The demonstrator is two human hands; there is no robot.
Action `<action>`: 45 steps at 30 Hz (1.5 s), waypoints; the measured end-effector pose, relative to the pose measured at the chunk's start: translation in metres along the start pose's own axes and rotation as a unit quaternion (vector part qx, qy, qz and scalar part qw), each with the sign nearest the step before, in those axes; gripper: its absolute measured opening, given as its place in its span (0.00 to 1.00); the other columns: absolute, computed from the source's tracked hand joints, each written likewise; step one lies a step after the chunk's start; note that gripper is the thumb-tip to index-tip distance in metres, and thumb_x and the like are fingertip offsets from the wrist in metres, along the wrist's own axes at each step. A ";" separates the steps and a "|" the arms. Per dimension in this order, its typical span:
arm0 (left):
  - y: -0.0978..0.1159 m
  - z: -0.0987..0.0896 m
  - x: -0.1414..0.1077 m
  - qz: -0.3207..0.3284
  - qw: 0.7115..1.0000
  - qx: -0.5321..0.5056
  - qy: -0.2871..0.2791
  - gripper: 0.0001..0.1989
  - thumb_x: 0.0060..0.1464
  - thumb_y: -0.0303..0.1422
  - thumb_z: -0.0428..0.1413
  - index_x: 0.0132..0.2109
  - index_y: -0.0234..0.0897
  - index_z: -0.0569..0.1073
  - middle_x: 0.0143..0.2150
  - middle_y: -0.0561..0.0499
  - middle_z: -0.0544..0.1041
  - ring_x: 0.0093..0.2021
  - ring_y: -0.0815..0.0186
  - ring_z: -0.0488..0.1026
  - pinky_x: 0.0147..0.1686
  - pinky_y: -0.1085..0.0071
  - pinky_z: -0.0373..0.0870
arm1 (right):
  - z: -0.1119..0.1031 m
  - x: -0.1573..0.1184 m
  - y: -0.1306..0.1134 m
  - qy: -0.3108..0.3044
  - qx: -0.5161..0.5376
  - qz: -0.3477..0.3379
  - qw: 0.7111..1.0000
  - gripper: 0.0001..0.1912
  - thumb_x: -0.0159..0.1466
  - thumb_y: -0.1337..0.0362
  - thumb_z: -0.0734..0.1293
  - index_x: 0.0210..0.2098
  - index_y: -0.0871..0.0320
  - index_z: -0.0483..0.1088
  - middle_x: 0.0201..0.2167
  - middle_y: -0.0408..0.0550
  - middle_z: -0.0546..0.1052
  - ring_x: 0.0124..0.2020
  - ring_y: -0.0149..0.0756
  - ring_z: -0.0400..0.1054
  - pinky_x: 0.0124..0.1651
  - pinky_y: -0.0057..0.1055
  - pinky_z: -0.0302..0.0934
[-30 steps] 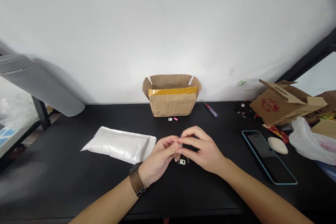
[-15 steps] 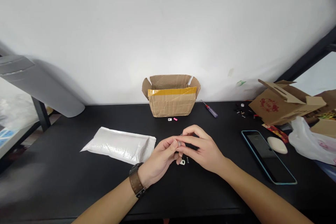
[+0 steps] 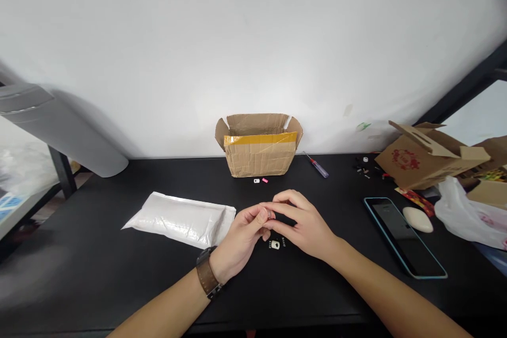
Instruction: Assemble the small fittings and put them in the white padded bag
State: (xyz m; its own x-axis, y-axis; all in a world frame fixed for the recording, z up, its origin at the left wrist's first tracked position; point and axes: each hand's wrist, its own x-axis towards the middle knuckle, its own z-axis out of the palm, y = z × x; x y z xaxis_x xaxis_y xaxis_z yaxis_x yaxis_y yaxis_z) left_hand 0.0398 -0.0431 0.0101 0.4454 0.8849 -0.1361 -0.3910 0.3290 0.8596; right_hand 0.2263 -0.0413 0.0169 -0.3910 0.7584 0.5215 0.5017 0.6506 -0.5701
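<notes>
The left hand (image 3: 237, 237) and right hand (image 3: 304, 224) meet above the black worktop (image 3: 301, 296), pressed close together. The left thumb and fingertips (image 3: 261, 216) pinch one small grey part (image 3: 270, 214), too small to identify. The right fingers (image 3: 285, 211) curl over it, though I cannot tell whether they pinch it too.

The likeliest trouble is a slip: a part this tiny, held only at the fingertips, could spring loose and drop. Just below the grip, it could land among one white piece (image 3: 275, 245) and two dark strips (image 3: 283, 242), knocking them out of place.

Farther out beyond the grip lie one white bit (image 3: 256, 180), one pink bit (image 3: 265, 180), one screwdriver (image 3: 319, 167) and one taped cardboard box (image 3: 259, 156). Left of the grip is one padded mailer (image 3: 178, 219); right of it is one phone (image 3: 404, 237).
</notes>
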 end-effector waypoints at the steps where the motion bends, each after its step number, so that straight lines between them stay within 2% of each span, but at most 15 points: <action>1: 0.000 0.000 0.000 0.004 1.000 0.006 -0.006 0.19 0.61 0.46 0.62 0.34 0.33 0.76 0.29 0.54 0.64 0.29 0.71 0.56 0.31 0.72 0.56 | 0.000 0.000 0.000 0.000 -0.001 -0.002 1.000 0.15 0.71 0.57 0.69 0.56 0.48 0.76 0.44 0.49 0.75 0.45 0.40 0.72 0.48 0.40 0.69; 6: 0.000 -0.002 0.000 0.011 1.000 0.012 -0.022 0.18 0.63 0.45 0.60 0.36 0.32 0.78 0.30 0.54 0.63 0.31 0.71 0.55 0.32 0.72 0.56 | 0.001 0.001 -0.002 0.001 -0.007 -0.011 1.000 0.14 0.71 0.57 0.69 0.54 0.48 0.77 0.42 0.48 0.76 0.43 0.39 0.71 0.47 0.40 0.68; 12: -0.003 -0.001 0.001 -0.005 0.999 -0.017 0.034 0.17 0.59 0.47 0.63 0.40 0.35 0.79 0.33 0.52 0.68 0.31 0.72 0.60 0.30 0.74 0.59 | -0.004 0.003 0.002 0.019 0.008 0.005 1.000 0.19 0.69 0.57 0.70 0.59 0.47 0.73 0.47 0.49 0.76 0.47 0.41 0.72 0.51 0.42 0.68; 15: -0.001 -0.002 0.003 0.009 0.997 0.013 0.069 0.17 0.60 0.47 0.63 0.42 0.35 0.80 0.33 0.51 0.70 0.32 0.71 0.63 0.28 0.75 0.59 | -0.012 0.007 0.010 0.076 0.047 0.057 0.994 0.18 0.71 0.58 0.68 0.59 0.49 0.73 0.46 0.49 0.75 0.44 0.39 0.72 0.50 0.40 0.69; 17: 0.000 -0.003 0.003 0.022 0.994 0.037 0.105 0.18 0.59 0.46 0.63 0.44 0.35 0.81 0.36 0.49 0.73 0.32 0.71 0.65 0.28 0.75 0.60 | -0.016 0.010 0.018 0.133 0.062 0.100 0.984 0.15 0.72 0.58 0.65 0.56 0.51 0.75 0.44 0.49 0.75 0.41 0.37 0.72 0.48 0.38 0.69; 19: 0.002 -0.003 0.004 0.034 0.989 0.055 0.135 0.19 0.57 0.45 0.65 0.47 0.35 0.82 0.40 0.46 0.77 0.32 0.70 0.67 0.27 0.74 0.62 | -0.018 0.014 0.028 0.163 0.056 0.137 0.975 0.14 0.73 0.57 0.64 0.53 0.53 0.76 0.43 0.49 0.76 0.41 0.37 0.72 0.47 0.36 0.69; 21: 0.005 -0.004 0.004 0.048 0.985 0.070 0.153 0.20 0.55 0.43 0.67 0.50 0.35 0.81 0.43 0.44 0.79 0.33 0.69 0.68 0.28 0.74 0.64 | -0.018 0.015 0.036 0.149 0.041 0.161 0.975 0.14 0.73 0.56 0.64 0.51 0.53 0.77 0.42 0.49 0.77 0.41 0.38 0.73 0.45 0.35 0.69; 25: 0.018 -0.004 0.005 0.096 0.973 0.123 0.169 0.19 0.54 0.40 0.67 0.51 0.37 0.81 0.48 0.42 0.81 0.33 0.68 0.70 0.30 0.73 0.67 | -0.013 0.015 0.047 0.055 -0.011 0.168 0.984 0.15 0.72 0.54 0.65 0.50 0.54 0.78 0.37 0.47 0.77 0.37 0.37 0.72 0.43 0.35 0.67; 27: 0.029 -0.005 0.006 0.121 0.966 0.164 0.161 0.18 0.55 0.40 0.67 0.50 0.37 0.82 0.50 0.42 0.82 0.34 0.68 0.71 0.30 0.72 0.67 | -0.011 0.014 0.050 0.020 -0.033 0.163 0.986 0.14 0.72 0.55 0.65 0.49 0.53 0.78 0.36 0.46 0.78 0.37 0.37 0.72 0.45 0.36 0.67; 30: 0.048 -0.010 0.011 0.139 0.952 0.247 0.115 0.16 0.57 0.41 0.65 0.49 0.37 0.82 0.50 0.42 0.82 0.40 0.61 0.75 0.32 0.71 0.68 | -0.008 0.012 0.054 -0.008 -0.038 0.167 0.985 0.13 0.72 0.55 0.65 0.49 0.52 0.78 0.37 0.45 0.79 0.38 0.37 0.72 0.47 0.37 0.66; 32: 0.056 -0.017 0.017 0.159 0.921 0.345 0.085 0.13 0.59 0.41 0.64 0.47 0.39 0.82 0.47 0.44 0.83 0.42 0.59 0.76 0.35 0.69 0.69 | -0.006 0.011 0.055 -0.020 -0.032 0.172 0.984 0.14 0.72 0.54 0.64 0.49 0.51 0.78 0.37 0.45 0.79 0.38 0.37 0.73 0.47 0.37 0.66; 36: 0.055 -0.037 0.035 0.204 0.791 0.571 0.089 0.09 0.60 0.38 0.62 0.46 0.44 0.82 0.44 0.50 0.82 0.41 0.60 0.75 0.42 0.65 0.70 | -0.005 0.010 0.059 -0.025 -0.031 0.173 0.984 0.14 0.72 0.54 0.64 0.48 0.51 0.79 0.37 0.46 0.80 0.38 0.39 0.73 0.47 0.38 0.66; 38: 0.047 -0.049 0.043 0.194 0.746 0.632 0.071 0.06 0.60 0.36 0.62 0.44 0.45 0.81 0.45 0.51 0.81 0.47 0.59 0.74 0.48 0.63 0.70 | -0.004 0.010 0.060 -0.024 -0.034 0.174 0.984 0.13 0.72 0.54 0.64 0.46 0.50 0.79 0.38 0.46 0.81 0.39 0.39 0.74 0.48 0.39 0.66; 41: 0.035 -0.063 0.049 0.183 0.715 0.672 0.057 0.08 0.60 0.36 0.61 0.47 0.44 0.81 0.47 0.51 0.80 0.50 0.58 0.73 0.53 0.61 0.69 | -0.003 0.009 0.060 -0.032 -0.035 0.174 0.984 0.12 0.73 0.54 0.64 0.45 0.48 0.79 0.41 0.44 0.81 0.41 0.40 0.74 0.51 0.40 0.65; 45: 0.030 -0.074 0.046 0.184 0.708 0.680 0.052 0.11 0.61 0.38 0.61 0.50 0.46 0.80 0.49 0.51 0.78 0.52 0.58 0.72 0.55 0.61 0.68 | 0.000 0.009 0.058 -0.057 -0.028 0.177 0.982 0.11 0.73 0.55 0.64 0.44 0.47 0.79 0.41 0.43 0.82 0.41 0.40 0.74 0.50 0.40 0.65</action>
State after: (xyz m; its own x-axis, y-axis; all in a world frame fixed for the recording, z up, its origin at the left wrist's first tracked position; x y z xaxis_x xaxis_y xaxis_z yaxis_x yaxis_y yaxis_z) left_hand -0.0114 0.0317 -0.0074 0.4255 0.8709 0.2461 0.7027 -0.4893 0.5166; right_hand 0.2515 0.0033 -0.0113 -0.2667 0.9382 0.2205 0.6623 0.3446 -0.6653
